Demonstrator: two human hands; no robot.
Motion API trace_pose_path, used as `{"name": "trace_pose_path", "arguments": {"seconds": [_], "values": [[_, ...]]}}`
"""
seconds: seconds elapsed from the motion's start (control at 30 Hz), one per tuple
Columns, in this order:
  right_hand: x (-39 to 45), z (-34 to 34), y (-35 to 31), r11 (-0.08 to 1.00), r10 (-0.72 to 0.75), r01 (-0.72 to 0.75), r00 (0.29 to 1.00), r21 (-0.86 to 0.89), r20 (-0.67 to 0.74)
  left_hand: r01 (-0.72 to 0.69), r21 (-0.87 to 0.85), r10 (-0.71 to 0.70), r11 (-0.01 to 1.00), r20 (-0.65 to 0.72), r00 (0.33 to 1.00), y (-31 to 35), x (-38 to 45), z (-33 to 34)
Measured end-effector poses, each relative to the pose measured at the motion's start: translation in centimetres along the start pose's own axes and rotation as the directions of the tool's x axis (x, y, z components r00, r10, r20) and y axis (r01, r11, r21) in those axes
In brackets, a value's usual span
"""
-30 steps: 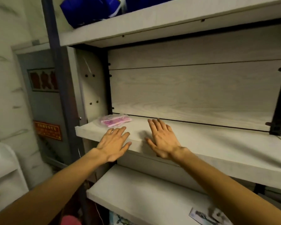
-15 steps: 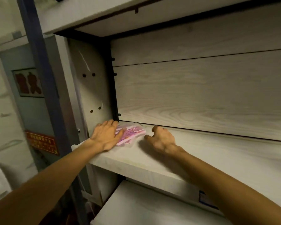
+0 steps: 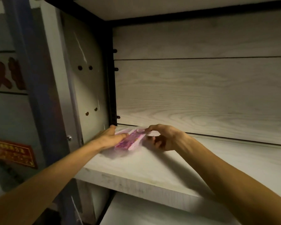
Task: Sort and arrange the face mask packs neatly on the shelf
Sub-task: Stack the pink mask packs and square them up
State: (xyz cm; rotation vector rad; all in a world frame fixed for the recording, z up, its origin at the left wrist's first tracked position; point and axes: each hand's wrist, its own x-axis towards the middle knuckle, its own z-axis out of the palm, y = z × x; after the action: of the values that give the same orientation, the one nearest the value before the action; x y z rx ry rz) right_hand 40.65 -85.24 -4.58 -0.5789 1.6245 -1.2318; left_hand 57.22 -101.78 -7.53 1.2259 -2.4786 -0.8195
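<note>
A pink face mask pack point(image 3: 131, 140) in clear wrap lies in the back left corner of the pale wooden shelf point(image 3: 152, 172). My left hand point(image 3: 111, 138) rests flat on the pack's left side, fingers spread, next to the shelf's side panel. My right hand point(image 3: 162, 138) is curled at the pack's right edge, thumb and forefinger pinching its far corner. The pack is blurred and its left part is hidden under my left hand.
The shelf's side panel point(image 3: 87, 88) stands close on the left and the wood back wall point(image 3: 201, 98) close behind. Another shelf board point(image 3: 169, 7) sits overhead and a lower one point(image 3: 152, 215) below. A red sign point(image 3: 13, 153) hangs on the wall at left.
My view has come closer to the shelf corner. My right hand moved left from the bare shelf onto the pack's right edge. My left hand stays on the pack.
</note>
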Motion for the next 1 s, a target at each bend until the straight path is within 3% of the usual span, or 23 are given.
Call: {"name": "trace_pose_path", "arguments": {"seconds": [0.07, 0.13, 0.23, 0.37, 0.47, 0.57, 0.63, 0.73, 0.9, 1.0], "values": [[0.3, 0.0, 0.2, 0.998, 0.007, -0.008, 1.0, 0.064, 0.017, 0.016, -0.229, -0.001, 0.973, 0.066, 0.998, 0.4, 0.1, -0.5], [0.4, 0.0, 0.5, 1.0, 0.001, -0.001, 1.0, 0.016, 0.028, 0.033, -0.408, 0.045, 0.912, 0.179, 0.983, 0.9, 0.1, -1.0], [0.1, -0.6, 1.6, 0.995, -0.079, 0.073, 0.994, -0.068, -0.081, 0.025, -0.526, 0.145, 0.85, 0.279, 0.949, 2.2, -0.1, -1.4], [-1.3, -3.7, 2.4, 0.956, -0.292, 0.273, 0.924, -0.109, -0.248, -0.024, -0.542, 0.136, 0.84, 0.167, 0.977, 4.6, 0.3, -0.2], [-2.9, -7.4, 2.5, 0.93, -0.365, 0.364, 0.9, -0.051, -0.237, -0.076, -0.487, 0.131, 0.87, 0.079, 0.988, 7.1, 0.4, 1.3], [-4.9, -10.8, 2.8, 0.868, -0.495, 0.493, 0.849, -0.063, -0.184, -0.131, -0.483, 0.227, 0.866, 0.147, 0.963, 9.8, -0.1, 2.7], [-6.4, -12.6, 2.9, 0.826, -0.564, 0.558, 0.808, -0.085, -0.17, -0.159, -0.609, 0.34, 0.777, 0.194, 0.92, 11.7, -0.4, 4.0], [-8.2, -14.5, 2.6, 0.786, -0.618, 0.606, 0.766, -0.12, -0.18, -0.212, -0.72, 0.419, 0.661, 0.119, 0.9, 14.7, -1.0, 5.6], [-9.9, -17.7, 2.4, 0.78, -0.625, 0.595, 0.732, -0.194, -0.27, -0.305, -0.723, 0.468, 0.62, 0.029, 0.883, 17.5, -1.2, 7.7], [-10.2, -18.8, 2.2, 0.743, -0.654, 0.623, 0.594, -0.246, -0.469, -0.319, -0.726, 0.501, 0.61, 0.042, 0.864, 17.8, -0.7, 8.8]]}}
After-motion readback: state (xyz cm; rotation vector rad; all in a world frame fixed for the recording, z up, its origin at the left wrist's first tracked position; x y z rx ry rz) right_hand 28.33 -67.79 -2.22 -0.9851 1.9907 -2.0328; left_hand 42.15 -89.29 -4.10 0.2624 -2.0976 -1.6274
